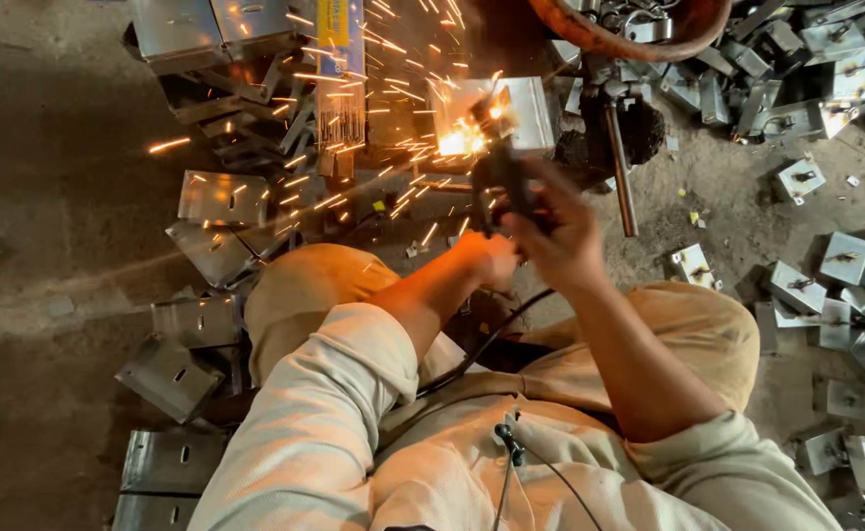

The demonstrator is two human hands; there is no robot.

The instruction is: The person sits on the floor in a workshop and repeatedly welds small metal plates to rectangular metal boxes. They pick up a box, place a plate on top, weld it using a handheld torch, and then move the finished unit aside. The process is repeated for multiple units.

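Both hands are wrapped around a dark welding torch right in the middle of the view, with the right hand gripping the handle, fingers curled tight around it, and the left hand tucked in just beside it at about 8 o'clock, also closed on the lower part of the tool (its fingers are mostly hidden behind the wrist, so that's as much as I can say). The tip of the torch touches a small shiny metal box sitting on the floor at 12 o'clock from the hands, and there's a bright orange glow at the contact spot with sparks flying off toward 9 and 10 o'clock. A black cable runs from the tool down across the lap. Flat bent metal plates are piled at 9 o'clock, and a whole scatter of little metal boxes lies at 3 o'clock. A metal rod stands just beside the box at 1 o'clock.
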